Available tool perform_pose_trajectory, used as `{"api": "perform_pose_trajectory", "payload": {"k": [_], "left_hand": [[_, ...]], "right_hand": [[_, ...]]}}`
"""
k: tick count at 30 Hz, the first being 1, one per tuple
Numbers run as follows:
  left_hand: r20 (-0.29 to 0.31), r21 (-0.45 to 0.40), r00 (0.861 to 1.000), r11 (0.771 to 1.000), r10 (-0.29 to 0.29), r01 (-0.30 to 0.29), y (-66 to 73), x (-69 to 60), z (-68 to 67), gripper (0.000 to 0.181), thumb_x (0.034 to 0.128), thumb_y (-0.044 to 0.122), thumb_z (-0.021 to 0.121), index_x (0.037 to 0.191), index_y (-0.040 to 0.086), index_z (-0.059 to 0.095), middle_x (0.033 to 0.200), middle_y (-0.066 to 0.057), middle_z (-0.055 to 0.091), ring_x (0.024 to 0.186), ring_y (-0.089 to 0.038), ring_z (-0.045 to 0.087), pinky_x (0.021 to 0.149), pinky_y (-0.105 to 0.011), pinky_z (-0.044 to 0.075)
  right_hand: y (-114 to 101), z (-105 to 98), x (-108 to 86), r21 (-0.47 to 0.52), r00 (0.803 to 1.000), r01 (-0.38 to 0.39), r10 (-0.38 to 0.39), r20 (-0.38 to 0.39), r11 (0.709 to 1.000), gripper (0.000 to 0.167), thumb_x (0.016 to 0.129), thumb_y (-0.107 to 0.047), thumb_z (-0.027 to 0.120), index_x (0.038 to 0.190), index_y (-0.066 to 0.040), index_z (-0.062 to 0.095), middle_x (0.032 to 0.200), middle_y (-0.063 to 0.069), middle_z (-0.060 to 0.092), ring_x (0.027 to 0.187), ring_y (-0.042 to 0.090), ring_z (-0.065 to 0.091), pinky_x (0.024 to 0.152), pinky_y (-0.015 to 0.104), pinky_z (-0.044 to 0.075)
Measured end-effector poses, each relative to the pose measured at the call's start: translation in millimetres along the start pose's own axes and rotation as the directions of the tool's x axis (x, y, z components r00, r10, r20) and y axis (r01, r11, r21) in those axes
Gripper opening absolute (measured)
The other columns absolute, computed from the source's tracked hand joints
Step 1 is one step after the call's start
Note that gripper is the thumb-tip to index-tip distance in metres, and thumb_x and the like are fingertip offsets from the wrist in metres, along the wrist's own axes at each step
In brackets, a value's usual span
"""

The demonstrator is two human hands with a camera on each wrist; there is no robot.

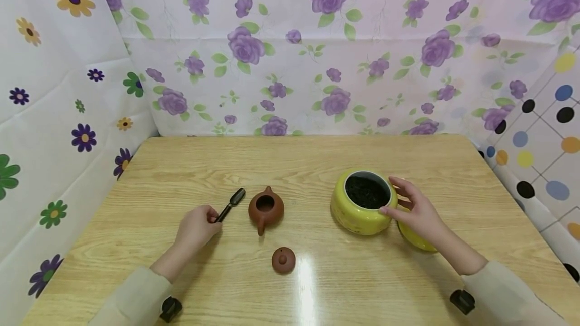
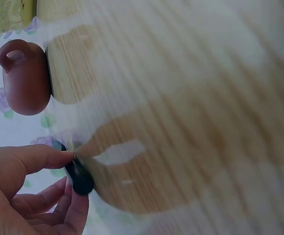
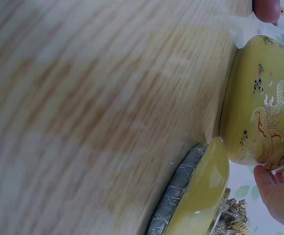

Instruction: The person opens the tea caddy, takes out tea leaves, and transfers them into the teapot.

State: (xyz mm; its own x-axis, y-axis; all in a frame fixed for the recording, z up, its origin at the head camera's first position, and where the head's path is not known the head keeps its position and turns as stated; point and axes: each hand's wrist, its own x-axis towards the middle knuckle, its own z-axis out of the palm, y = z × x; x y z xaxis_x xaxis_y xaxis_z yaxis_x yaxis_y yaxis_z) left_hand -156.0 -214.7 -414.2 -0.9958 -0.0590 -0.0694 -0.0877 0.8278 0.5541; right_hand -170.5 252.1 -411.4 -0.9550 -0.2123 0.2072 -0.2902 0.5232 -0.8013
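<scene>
Jar: one, right. Teapot: one, left of jar. Lids: two; brown lid, near; yellow lid, right. Scoop: one, left. Hands: two; left hand, right hand. Sleeves: two; left sleeve, right sleeve. Black wrist pieces: two. Table: one. Patterned cloths: three; left cloth, far cloth, right cloth.

Scoop was L of teapot, pot lid in front; jar stood to R, w/ jar lid adj. on R.
</scene>
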Motion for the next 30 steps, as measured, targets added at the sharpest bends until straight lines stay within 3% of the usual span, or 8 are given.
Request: {"api": "perform_pose_trajectory", "payload": {"k": [5, 11, 17, 23, 27, 30], "left_hand": [[-0.011, 0.011, 1.0, 1.0, -0.017, 0.017, -5.0, 1.2, -2.0, 0.017, 0.078, 0.007, 0.067, 0.092, -0.003, 0.064, 0.083, -0.011, 0.064, 0.075, -0.022, 0.058, 0.064, -0.036, 0.047], [-0.038, -0.066, 0.999, 0.998, 0.0, -0.003, -8.9, 2.0, -4.5, 0.019, 0.0807, 0.006, 0.067, 0.097, -0.005, 0.065, 0.089, -0.015, 0.066, 0.08, -0.025, 0.063, 0.069, -0.039, 0.052], [-0.066, -0.138, 0.996, 0.988, 0.067, -0.075, -12.0, 5.9, -7.1, 0.023, 0.0846, 0.005, 0.068, 0.103, -0.008, 0.065, 0.093, -0.019, 0.067, 0.085, -0.029, 0.065, 0.074, -0.039, 0.056], [-0.101, -0.204, 0.994, 0.977, 0.046, -0.066, -13.9, 8.2, -12.4, 0.025, 0.0875, 0.009, 0.067, 0.108, -0.005, 0.066, 0.099, -0.018, 0.069, 0.091, -0.028, 0.064, 0.076, -0.03, 0.054], [-0.142, -0.248, 0.99, 0.967, 0.022, -0.057, -15.5, 9.5, -15.0, 0.025, 0.0876, 0.012, 0.069, 0.107, -0.004, 0.067, 0.1, -0.018, 0.07, 0.09, -0.023, 0.065, 0.07, -0.016, 0.052], [-0.182, -0.274, 0.983, 0.959, 0.021, -0.071, -16.1, 10.7, -15.6, 0.025, 0.0873, 0.013, 0.07, 0.107, -0.003, 0.068, 0.101, -0.017, 0.07, 0.087, -0.012, 0.064, 0.066, -0.009, 0.048]], "right_hand": [[0.1, 0.4, 0.6, 0.003, 1.0, 0.001, -0.001, 0.002, 1.0, 0.07, 0.084, -0.012, 0.073, 0.142, 0.001, 0.037, 0.142, 0.021, 0.042, 0.122, 0.036, 0.047, 0.089, 0.009, 0.045], [0.2, 0.7, 0.8, 0.006, 1.0, 0.002, -0.002, 0.0, 1.0, 0.069, 0.084, -0.012, 0.073, 0.142, 0.0, 0.038, 0.141, 0.021, 0.043, 0.122, 0.036, 0.046, 0.087, 0.003, 0.041], [2.1, 1.4, -0.4, 0.003, 1.0, 0.005, -0.005, -0.016, 1.0, 0.068, 0.083, -0.011, 0.074, 0.141, 0.0, 0.039, 0.141, 0.02, 0.044, 0.118, 0.012, 0.049, 0.086, 0.002, 0.042], [2.3, 2.1, -1.3, 0.017, 1.0, 0.004, -0.004, -0.013, 1.0, 0.067, 0.084, -0.011, 0.073, 0.141, 0.002, 0.039, 0.14, 0.021, 0.044, 0.12, 0.026, 0.048, 0.086, 0.002, 0.041], [3.2, 2.6, -1.9, 0.032, 1.0, 0.011, -0.011, -0.014, 0.999, 0.064, 0.085, -0.009, 0.072, 0.139, 0.004, 0.04, 0.139, 0.023, 0.044, 0.116, 0.002, 0.047, 0.086, 0.001, 0.041], [3.7, 2.5, -2.3, 0.035, 1.0, 0.017, -0.016, -0.012, 0.999, 0.064, 0.085, -0.009, 0.072, 0.139, 0.004, 0.041, 0.138, 0.023, 0.044, 0.111, -0.012, 0.042, 0.086, 0.001, 0.041]]}}
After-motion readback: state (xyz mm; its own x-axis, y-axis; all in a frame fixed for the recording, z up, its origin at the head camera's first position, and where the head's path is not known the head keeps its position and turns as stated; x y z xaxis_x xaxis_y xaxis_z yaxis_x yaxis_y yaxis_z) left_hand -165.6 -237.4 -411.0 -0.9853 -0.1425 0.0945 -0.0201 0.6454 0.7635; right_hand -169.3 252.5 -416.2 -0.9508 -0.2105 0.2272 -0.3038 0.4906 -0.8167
